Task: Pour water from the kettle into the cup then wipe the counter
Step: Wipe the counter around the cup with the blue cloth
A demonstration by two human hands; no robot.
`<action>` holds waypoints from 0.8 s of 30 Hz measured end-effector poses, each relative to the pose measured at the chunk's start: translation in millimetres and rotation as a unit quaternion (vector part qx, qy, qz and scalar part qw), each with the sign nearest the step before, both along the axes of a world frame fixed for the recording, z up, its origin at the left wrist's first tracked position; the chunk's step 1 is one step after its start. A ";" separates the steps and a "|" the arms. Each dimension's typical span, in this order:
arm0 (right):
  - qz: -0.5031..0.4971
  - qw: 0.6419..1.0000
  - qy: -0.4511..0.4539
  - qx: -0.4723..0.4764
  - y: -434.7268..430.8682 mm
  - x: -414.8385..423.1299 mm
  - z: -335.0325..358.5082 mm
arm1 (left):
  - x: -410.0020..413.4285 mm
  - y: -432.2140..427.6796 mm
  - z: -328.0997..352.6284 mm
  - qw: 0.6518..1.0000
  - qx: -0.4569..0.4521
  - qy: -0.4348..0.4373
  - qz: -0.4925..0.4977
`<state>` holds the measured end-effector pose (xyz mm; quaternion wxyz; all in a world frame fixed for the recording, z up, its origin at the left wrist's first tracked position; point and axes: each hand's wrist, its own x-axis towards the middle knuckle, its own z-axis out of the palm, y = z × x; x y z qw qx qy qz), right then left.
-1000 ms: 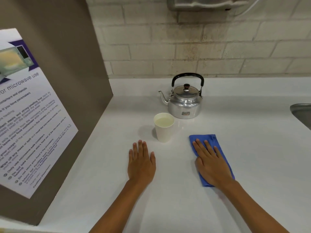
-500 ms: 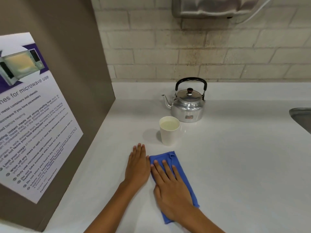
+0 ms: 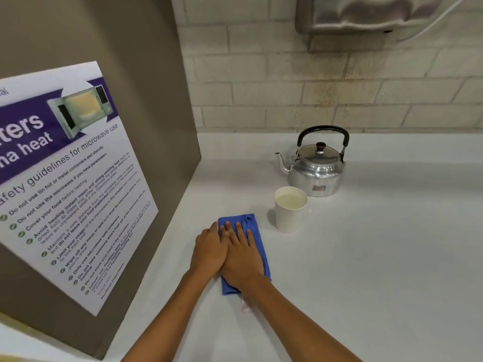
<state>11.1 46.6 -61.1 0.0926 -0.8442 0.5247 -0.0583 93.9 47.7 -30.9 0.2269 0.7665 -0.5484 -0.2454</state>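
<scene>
A silver kettle (image 3: 316, 169) with a black handle stands upright near the back of the white counter (image 3: 379, 257), spout pointing left. Just in front of it is a white paper cup (image 3: 290, 214) filled with water. A folded blue cloth (image 3: 254, 229) lies flat on the counter to the left of the cup. My right hand (image 3: 241, 257) presses flat on the cloth, fingers spread. My left hand (image 3: 209, 250) lies flat beside it, partly under the right hand and touching the cloth's left edge.
A brown panel (image 3: 146, 100) bearing a microwave safety poster (image 3: 70, 176) walls off the left side. A brick wall runs along the back, with a metal dispenser (image 3: 366, 14) mounted above the kettle.
My right hand has slid the blue cloth leftward across the counter, from right of the cup to against my left hand. The view has shifted left and closer.
</scene>
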 end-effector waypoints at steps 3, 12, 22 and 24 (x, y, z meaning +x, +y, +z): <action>-0.012 0.981 -0.188 0.039 -8.8 -3.3 7.8 | 0.5 -3.3 -0.1 0.999 -0.044 0.025 -0.001; -0.079 0.951 -0.299 -0.021 32.9 -81.1 12.8 | -30.0 6.4 -39.3 0.973 -0.024 -0.187 -0.134; -0.183 0.973 -0.107 -0.091 -42.1 -178.2 3.2 | -34.9 -44.1 -39.3 0.980 -0.033 -0.158 -0.120; -0.160 0.981 -0.090 -0.065 -56.4 -179.9 -1.9 | -36.8 -54.2 -37.2 0.982 -0.054 -0.143 -0.113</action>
